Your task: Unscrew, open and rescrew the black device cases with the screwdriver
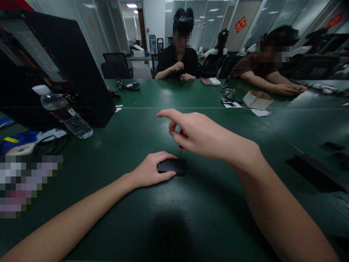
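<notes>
A small flat black box [173,166] lies on the green table [131,218]. Around its left end, my left hand [152,169] is closed, with the thumb along the near side and the fingers along the far side. My right hand [193,129] is above the box, wrapped round the red and black handle of a screwdriver [181,146], its index finger stretched out to the left. The screwdriver stands nearly upright, and its thin shaft reaches down to the far right part of the box. Where exactly the tip sits is too small to tell.
At the left stand a black computer case [68,54] and a tilted water bottle [65,112]. A small open cardboard box [257,100] and coiled cables [227,95] lie at the back right. Black flat parts [316,171] are at the right. Two people sit across the table.
</notes>
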### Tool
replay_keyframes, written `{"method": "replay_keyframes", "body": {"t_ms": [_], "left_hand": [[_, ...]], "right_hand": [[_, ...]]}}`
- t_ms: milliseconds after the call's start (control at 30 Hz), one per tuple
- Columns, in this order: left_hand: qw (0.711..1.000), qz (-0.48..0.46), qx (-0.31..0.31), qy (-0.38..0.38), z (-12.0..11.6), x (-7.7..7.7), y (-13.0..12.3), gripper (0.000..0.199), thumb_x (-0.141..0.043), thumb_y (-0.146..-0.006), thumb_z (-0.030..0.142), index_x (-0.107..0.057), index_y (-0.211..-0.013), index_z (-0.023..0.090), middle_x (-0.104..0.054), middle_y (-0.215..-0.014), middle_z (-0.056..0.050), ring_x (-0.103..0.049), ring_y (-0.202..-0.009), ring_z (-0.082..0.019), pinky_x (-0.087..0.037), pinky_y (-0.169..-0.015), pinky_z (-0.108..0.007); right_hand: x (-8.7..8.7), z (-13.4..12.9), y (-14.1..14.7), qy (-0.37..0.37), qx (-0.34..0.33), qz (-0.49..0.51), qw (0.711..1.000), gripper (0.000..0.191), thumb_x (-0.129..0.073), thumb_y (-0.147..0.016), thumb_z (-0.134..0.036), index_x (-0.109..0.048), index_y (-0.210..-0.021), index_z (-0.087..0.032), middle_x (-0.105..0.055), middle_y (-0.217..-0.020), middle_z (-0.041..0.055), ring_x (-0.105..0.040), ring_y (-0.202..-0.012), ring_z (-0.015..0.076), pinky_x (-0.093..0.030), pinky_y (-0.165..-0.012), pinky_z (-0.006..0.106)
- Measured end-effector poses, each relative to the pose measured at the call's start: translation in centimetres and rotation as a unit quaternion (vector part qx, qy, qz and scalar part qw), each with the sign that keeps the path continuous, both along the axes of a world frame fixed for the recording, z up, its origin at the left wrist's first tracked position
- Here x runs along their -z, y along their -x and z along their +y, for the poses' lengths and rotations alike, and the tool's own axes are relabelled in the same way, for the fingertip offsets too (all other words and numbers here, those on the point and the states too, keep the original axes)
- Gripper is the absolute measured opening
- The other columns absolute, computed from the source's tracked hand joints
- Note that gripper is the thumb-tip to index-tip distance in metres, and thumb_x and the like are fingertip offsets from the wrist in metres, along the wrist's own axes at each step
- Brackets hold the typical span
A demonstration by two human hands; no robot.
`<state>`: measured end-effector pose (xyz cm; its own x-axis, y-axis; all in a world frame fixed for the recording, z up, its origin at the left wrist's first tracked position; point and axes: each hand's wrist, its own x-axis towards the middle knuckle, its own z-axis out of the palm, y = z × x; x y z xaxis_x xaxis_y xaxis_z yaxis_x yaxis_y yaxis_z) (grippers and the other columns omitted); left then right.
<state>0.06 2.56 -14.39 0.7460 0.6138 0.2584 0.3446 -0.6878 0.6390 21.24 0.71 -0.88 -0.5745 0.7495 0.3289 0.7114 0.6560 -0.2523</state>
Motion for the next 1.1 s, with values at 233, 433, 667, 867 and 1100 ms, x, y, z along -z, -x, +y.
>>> {"method": "replay_keyframes", "body": {"t_ms": [233, 433, 667, 867, 1100], "left_hand": [[1.000, 0.006, -0.010, -0.001, 0.0, -0.1, 0.0, 0.041, -0.073, -0.089, 0.042, -0.066, -0.125, 0.022, -0.073, -0.122, -0.008, -0.069, -0.111, -0.027, -0.052, -0.100, -0.040], [1.000, 0.002, -0.004, -0.002, 0.0, 0.0, -0.1, 0.042, -0.074, -0.088, 0.040, -0.066, -0.125, 0.021, -0.073, -0.123, -0.009, -0.069, -0.112, -0.028, -0.052, -0.101, -0.040], [1.000, 0.006, -0.008, -0.001, 0.0, -0.2, -0.1, 0.041, -0.073, -0.089, 0.040, -0.066, -0.124, 0.021, -0.073, -0.120, -0.009, -0.069, -0.109, -0.027, -0.053, -0.099, -0.040], [1.000, 0.007, -0.005, 0.003, -0.1, -0.2, -0.1, 0.041, -0.073, -0.089, 0.041, -0.067, -0.125, 0.022, -0.073, -0.120, -0.009, -0.068, -0.109, -0.027, -0.052, -0.097, -0.039], [1.000, -0.009, 0.022, -0.002, -0.1, 0.0, 0.0, 0.045, -0.069, -0.094, 0.038, -0.063, -0.135, 0.022, -0.069, -0.125, -0.009, -0.067, -0.113, -0.025, -0.051, -0.100, -0.038]], "right_hand": [[-0.1, -0.1, -0.4, 0.005, 0.004, -0.035, 0.999, 0.046, -0.054, -0.087, -0.010, -0.063, -0.132, -0.015, -0.072, -0.112, 0.0108, -0.064, -0.093, 0.0198, -0.041, -0.077, 0.028], [-0.6, -0.7, 0.0, 0.045, 0.005, -0.023, 0.999, 0.039, -0.054, -0.092, -0.013, -0.066, -0.128, -0.019, -0.074, -0.096, 0.0054, -0.065, -0.082, 0.0169, -0.040, -0.072, 0.027], [-1.0, -1.5, -1.1, 0.036, -0.039, -0.038, 0.998, 0.042, -0.060, -0.085, -0.008, -0.066, -0.124, -0.019, -0.072, -0.120, 0.0080, -0.066, -0.100, 0.0202, -0.045, -0.079, 0.027], [-1.1, -1.2, -1.5, 0.028, 0.074, -0.093, 0.993, 0.023, -0.066, -0.093, -0.037, -0.073, -0.103, -0.017, -0.073, -0.081, 0.0066, -0.062, -0.066, 0.0159, -0.035, -0.060, 0.027], [-1.4, -0.8, -1.5, 0.057, 0.035, -0.085, 0.994, 0.025, -0.066, -0.090, -0.024, -0.073, -0.113, -0.018, -0.073, -0.078, 0.0033, -0.062, -0.064, 0.0143, -0.035, -0.061, 0.026]]}}
